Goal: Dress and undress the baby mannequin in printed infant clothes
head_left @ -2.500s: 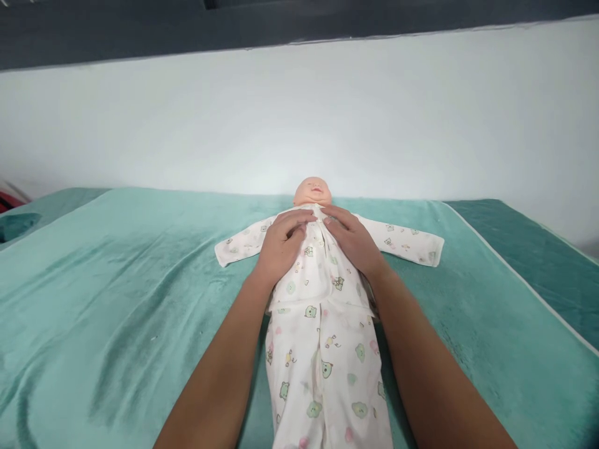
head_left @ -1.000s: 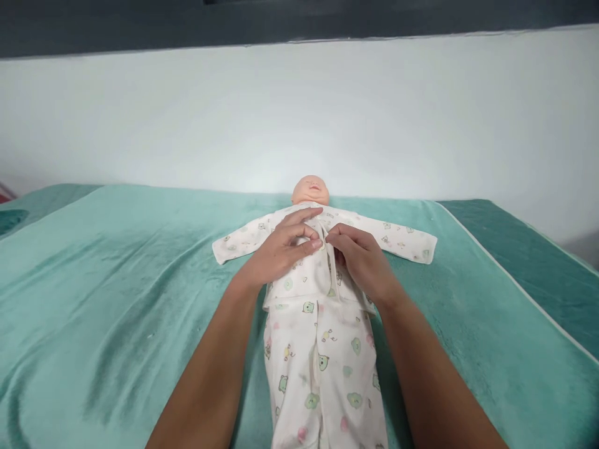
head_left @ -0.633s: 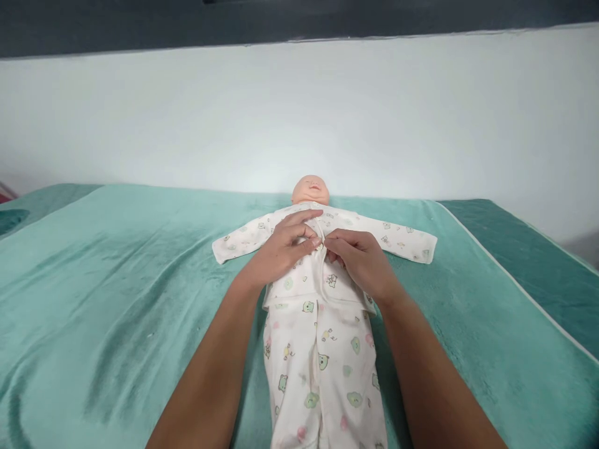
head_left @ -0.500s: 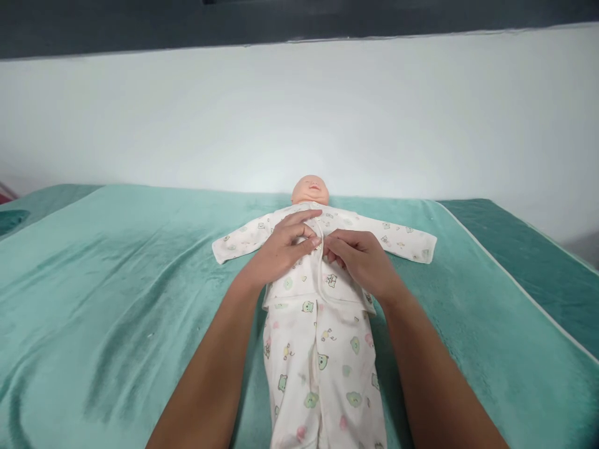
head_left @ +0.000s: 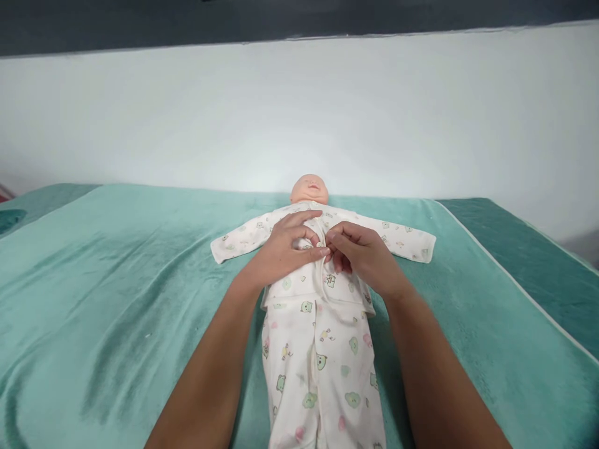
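A baby doll (head_left: 309, 189) lies on its back in a white printed baby shirt (head_left: 299, 288) and matching trousers (head_left: 322, 380). Both shirt sleeves are spread out to the sides. My left hand (head_left: 286, 251) rests on the chest, its thumb and index finger closed at the button placket and its other fingers stretched over the cloth. Opposite it, my right hand (head_left: 358, 252) pinches the placket edge between thumb and index finger, the remaining fingers curled. The fingertips of the two hands meet at mid-chest. They partly hide the button there.
A green blanket (head_left: 150, 299) with soft wrinkles lies under the doll. On the right, a darker green strip (head_left: 524, 255) runs past its pale edge. Behind the doll's head rises a white wall (head_left: 299, 112) with a dark band (head_left: 299, 22) on top.
My left thumb has moved right, across the placket to the right hand's fingertips. My right hand has risen slightly, and its lower fingers show more. The doll lies as before.
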Demonstrator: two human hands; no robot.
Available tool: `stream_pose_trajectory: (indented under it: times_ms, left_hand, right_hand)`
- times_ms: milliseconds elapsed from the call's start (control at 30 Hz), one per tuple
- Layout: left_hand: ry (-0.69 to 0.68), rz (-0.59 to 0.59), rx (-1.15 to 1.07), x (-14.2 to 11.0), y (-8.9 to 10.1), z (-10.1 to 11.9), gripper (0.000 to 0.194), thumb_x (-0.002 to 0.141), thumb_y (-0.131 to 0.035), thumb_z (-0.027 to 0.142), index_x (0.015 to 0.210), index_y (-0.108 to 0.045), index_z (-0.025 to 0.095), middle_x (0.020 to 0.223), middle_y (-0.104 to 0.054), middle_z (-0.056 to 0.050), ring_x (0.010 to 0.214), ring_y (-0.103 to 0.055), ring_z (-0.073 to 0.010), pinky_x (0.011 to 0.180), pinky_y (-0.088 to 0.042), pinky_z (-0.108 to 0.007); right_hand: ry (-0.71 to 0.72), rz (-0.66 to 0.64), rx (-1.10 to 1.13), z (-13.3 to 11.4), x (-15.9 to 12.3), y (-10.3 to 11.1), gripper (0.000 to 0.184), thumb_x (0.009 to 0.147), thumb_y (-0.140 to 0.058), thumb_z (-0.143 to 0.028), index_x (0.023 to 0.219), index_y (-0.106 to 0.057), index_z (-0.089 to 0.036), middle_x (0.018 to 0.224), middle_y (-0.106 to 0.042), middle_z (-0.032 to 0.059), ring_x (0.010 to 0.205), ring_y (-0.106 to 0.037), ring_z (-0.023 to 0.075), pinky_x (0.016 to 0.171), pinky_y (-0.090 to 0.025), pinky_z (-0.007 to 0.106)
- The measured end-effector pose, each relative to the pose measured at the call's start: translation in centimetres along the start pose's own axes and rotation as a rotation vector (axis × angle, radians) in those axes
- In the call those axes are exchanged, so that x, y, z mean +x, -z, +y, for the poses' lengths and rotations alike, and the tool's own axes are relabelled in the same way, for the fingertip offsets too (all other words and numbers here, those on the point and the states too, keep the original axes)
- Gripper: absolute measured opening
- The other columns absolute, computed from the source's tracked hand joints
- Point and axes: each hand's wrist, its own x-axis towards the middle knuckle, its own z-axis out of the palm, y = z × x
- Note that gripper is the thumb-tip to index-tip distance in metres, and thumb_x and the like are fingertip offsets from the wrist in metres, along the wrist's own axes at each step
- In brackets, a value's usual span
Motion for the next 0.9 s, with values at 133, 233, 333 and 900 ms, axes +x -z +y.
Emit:
stream_pose_trajectory:
  times_ms: [133,233,333,900]
  left_hand:
    - [0.004,-0.001,0.001,-0.03,-0.08,0.17,0.020,0.085,-0.072,0.042,0.078,-0.065,0.025,0.157,-0.046,0.001,0.150,-0.035,-0.0324,0.114,-0.043,-0.056]
    - [0.020,0.015,0.016,-0.03,-0.17,0.42,0.013,0.085,-0.071,0.033,0.077,-0.065,0.024,0.156,-0.048,0.001,0.150,-0.035,-0.0310,0.119,-0.036,-0.059]
    - [0.034,0.025,0.020,-0.06,-0.22,0.65,0.008,0.084,-0.066,0.021,0.077,-0.065,0.024,0.156,-0.048,0.000,0.151,-0.034,-0.0300,0.120,-0.033,-0.060]
    - [0.069,0.026,-0.167,0.09,0.15,0.57,0.013,0.075,-0.060,0.011,0.073,-0.068,0.022,0.153,-0.052,0.001,0.149,-0.039,-0.0280,0.110,-0.048,-0.047]
  right_hand:
    - [0.031,-0.031,-0.023,0.05,0.02,0.10,0.026,0.095,-0.059,-0.040,0.077,-0.059,-0.021,0.068,-0.067,-0.0016,0.052,-0.055,0.0091,0.047,-0.038,0.023]
    - [0.049,-0.048,-0.024,0.12,0.04,0.18,0.026,0.096,-0.059,-0.040,0.078,-0.059,-0.020,0.070,-0.068,-0.0012,0.053,-0.056,0.0090,0.048,-0.038,0.022]
    - [0.053,-0.061,-0.021,0.18,0.05,0.21,0.027,0.097,-0.059,-0.040,0.079,-0.059,-0.020,0.074,-0.070,0.0000,0.054,-0.057,0.0094,0.048,-0.039,0.023]
    - [0.003,0.001,-0.024,0.01,0.01,-0.22,0.027,0.096,-0.059,-0.041,0.078,-0.058,-0.021,0.072,-0.072,-0.0003,0.050,-0.053,0.0083,0.047,-0.036,0.023]
